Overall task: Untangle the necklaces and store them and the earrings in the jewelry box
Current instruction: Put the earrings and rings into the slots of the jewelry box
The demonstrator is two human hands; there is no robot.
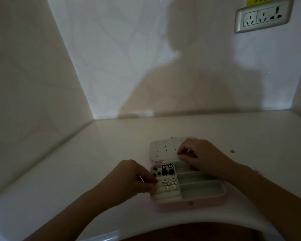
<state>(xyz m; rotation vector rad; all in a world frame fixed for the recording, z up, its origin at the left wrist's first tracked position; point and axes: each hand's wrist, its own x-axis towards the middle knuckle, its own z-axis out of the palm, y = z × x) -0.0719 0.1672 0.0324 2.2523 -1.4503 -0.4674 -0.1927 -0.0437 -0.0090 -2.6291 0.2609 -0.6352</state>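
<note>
White worktop (102, 145) carrying an open pink jewelry box (189, 205).
The left hand (129, 178) pinches a small piece (154, 183) at the box's left edge. The right hand (203, 157) curls at the lid (163, 148); I cannot tell its hold. Bow earrings (169, 182) sit inside.

open counter (94, 153) stretches left of and behind the jewelry box (189, 204). walls (33, 101) close off left and back. the left hand (129, 176) and right hand (203, 157) cover the box's left edge and hinge side.
</note>
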